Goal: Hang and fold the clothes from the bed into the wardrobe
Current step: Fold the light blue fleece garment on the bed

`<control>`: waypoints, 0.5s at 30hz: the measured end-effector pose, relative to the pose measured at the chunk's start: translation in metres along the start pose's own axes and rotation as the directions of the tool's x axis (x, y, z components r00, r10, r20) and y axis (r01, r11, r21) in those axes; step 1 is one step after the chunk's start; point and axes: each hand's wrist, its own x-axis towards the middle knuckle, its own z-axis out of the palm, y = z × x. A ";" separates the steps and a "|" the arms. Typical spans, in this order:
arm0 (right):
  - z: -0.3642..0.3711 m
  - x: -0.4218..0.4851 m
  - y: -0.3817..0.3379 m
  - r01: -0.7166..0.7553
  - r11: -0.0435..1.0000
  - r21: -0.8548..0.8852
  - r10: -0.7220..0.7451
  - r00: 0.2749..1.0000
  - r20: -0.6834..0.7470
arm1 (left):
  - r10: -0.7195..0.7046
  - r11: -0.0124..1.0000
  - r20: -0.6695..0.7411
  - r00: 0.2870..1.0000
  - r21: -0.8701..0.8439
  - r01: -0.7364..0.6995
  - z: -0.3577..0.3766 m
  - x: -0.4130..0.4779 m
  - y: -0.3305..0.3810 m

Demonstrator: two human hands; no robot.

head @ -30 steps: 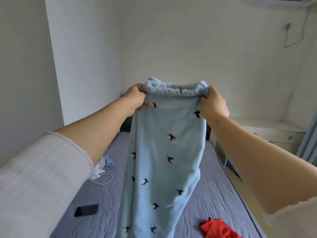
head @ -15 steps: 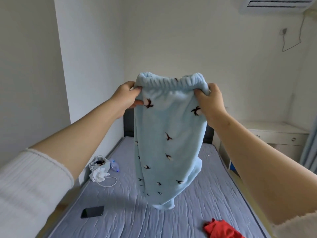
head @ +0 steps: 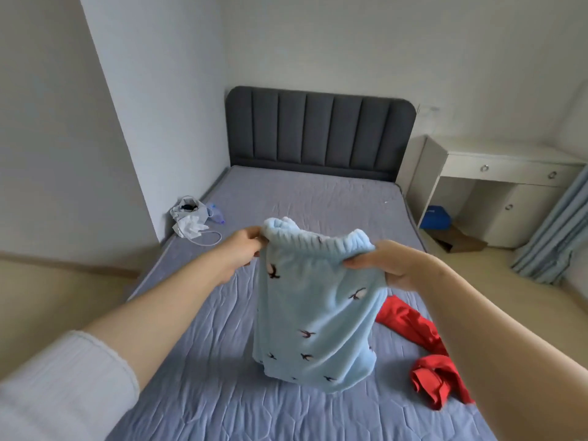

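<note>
Light blue fleece trousers (head: 315,316) printed with small dark birds hang by the waistband over the bed (head: 222,377). My left hand (head: 245,249) pinches the waistband's left end. At the right end my right hand (head: 391,265) grips the elastic. The lower part of the trousers bunches on the mattress. A red garment (head: 426,354) lies crumpled on the bed to the right, partly behind my right forearm. No wardrobe is in view.
A white bag with tissues and a cable (head: 191,218) sits at the bed's left edge by the wall. The dark padded headboard (head: 318,132) stands at the far end. A white desk (head: 496,186) and blue curtain (head: 553,237) are on the right.
Both hands have lowered the trousers from chest height towards the mattress, and the legs now rest bunched on it. My view has tilted down, showing the headboard.
</note>
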 end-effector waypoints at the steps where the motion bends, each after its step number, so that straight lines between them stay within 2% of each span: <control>1: 0.004 0.002 0.018 -0.029 1.000 0.001 0.029 0.999 0.027 | -0.012 1.000 0.003 1.000 0.006 0.012 0.009 -0.002 -0.015; 4: 0.019 0.006 0.065 -0.098 0.995 0.030 0.096 0.993 0.062 | -0.083 0.996 0.044 0.996 -0.028 0.084 0.034 -0.008 -0.055; 9: 0.039 0.013 0.135 -0.245 0.965 0.089 0.237 0.967 0.097 | -0.260 0.965 0.107 0.960 0.013 0.260 0.066 -0.021 -0.120; 15: 0.063 0.028 0.191 -0.371 0.923 0.101 0.356 0.924 0.140 | -0.417 0.909 0.110 0.902 0.067 0.411 0.087 -0.031 -0.178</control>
